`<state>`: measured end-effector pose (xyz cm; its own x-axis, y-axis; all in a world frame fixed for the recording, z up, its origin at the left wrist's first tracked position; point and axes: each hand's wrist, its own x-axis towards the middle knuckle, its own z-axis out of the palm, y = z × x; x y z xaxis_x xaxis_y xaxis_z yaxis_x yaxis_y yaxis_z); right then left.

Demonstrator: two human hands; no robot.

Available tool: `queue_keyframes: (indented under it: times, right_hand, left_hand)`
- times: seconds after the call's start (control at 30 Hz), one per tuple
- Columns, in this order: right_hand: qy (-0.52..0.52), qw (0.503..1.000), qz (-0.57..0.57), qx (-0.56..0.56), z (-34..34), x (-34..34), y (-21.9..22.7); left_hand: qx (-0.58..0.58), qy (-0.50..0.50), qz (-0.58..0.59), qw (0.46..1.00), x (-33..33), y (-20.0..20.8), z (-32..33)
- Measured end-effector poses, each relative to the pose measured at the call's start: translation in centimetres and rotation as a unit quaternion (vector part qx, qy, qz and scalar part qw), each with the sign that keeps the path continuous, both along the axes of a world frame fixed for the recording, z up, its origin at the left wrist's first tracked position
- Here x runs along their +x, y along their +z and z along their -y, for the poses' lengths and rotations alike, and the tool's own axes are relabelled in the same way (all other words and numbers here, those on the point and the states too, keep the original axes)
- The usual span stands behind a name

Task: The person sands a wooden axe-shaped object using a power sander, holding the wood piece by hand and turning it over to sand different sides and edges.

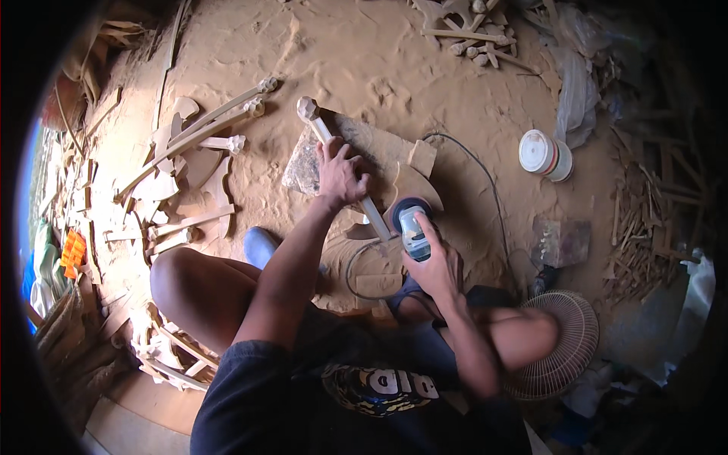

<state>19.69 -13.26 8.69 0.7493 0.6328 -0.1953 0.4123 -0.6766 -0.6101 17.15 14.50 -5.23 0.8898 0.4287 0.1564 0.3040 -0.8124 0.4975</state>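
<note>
My left hand (343,173) is closed around the middle of a pale wooden leg (373,215) with a faceted knob at its far end. The leg slants across a worn block (303,165), its near end pointing toward my lap. My right hand (438,267) grips a handheld power sander (414,232) from above, index finger stretched along its body. The sander's dark round disc is close to the leg's near end; whether they touch, I cannot tell. Behind the disc stands a curved wooden piece (413,180).
Sawdust covers the floor (364,53). Carved wooden parts (201,163) lie piled at left, with more (474,38) at the far right. A dark cord (485,171) loops right of the block. A white bucket (540,154), scrap sticks (637,235) and a round fan guard (569,341) are at right.
</note>
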Motion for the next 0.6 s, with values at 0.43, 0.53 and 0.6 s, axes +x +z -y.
queue_keyframes:
  times: [0.43, 0.53, 0.6]
  right_hand:
    - [0.007, 1.000, -0.006, 0.016, 0.1, -0.2, -0.8]
    - [0.029, 0.999, 0.025, 0.032, 0.1, -0.1, -1.2]
    - [0.014, 0.999, 0.019, 0.027, -0.1, -0.1, -1.4]
  left_hand:
    - [0.029, 0.006, 0.040, 0.999, 0.2, -0.3, 0.1]
    - [0.044, 0.010, 0.048, 0.998, 0.2, -0.4, 0.2]
    - [0.042, 0.010, 0.045, 0.998, 0.2, -0.4, 0.2]
